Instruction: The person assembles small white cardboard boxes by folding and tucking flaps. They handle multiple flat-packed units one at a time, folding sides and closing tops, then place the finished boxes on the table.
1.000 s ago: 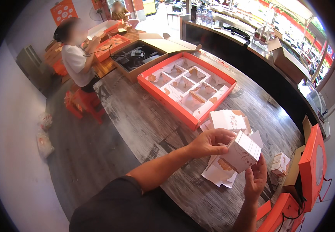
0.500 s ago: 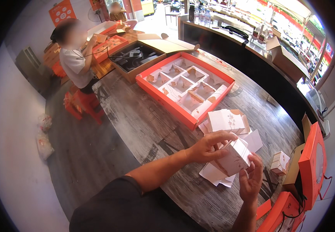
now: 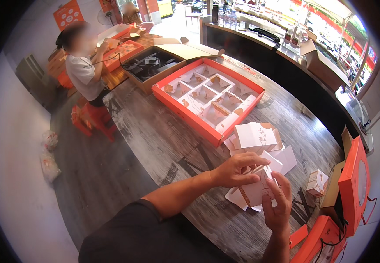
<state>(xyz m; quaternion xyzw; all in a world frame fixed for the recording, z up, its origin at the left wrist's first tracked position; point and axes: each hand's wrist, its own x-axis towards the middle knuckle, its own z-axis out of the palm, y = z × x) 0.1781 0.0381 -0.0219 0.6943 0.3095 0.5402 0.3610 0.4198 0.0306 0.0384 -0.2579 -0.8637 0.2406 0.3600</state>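
Between my hands is a small white cardboard box [image 3: 254, 193] with printed brown patterns, its upper flap [image 3: 272, 163] standing up. My left hand [image 3: 240, 170] grips the box along its upper left edge, thumb on the near face. On the other side, my right hand [image 3: 277, 199] has its fingers closed on the right edge near the flap. Behind my hands, another white printed box [image 3: 255, 136] lies on a pile of white cardboard pieces [image 3: 288, 158]. The inside of the held box is hidden.
A red-rimmed tray with white dividers [image 3: 190, 109] lies beyond the pile. Past it stands an open carton [image 3: 155, 65] holding black items and cables. To the right are a small white box [image 3: 317, 183] and red boxes [image 3: 354, 184]. A person [image 3: 82, 65] works at the far left.
My right hand has moved left and closer to my left hand, pressing on the box's side. The box has turned a little, and its flap now stands up.
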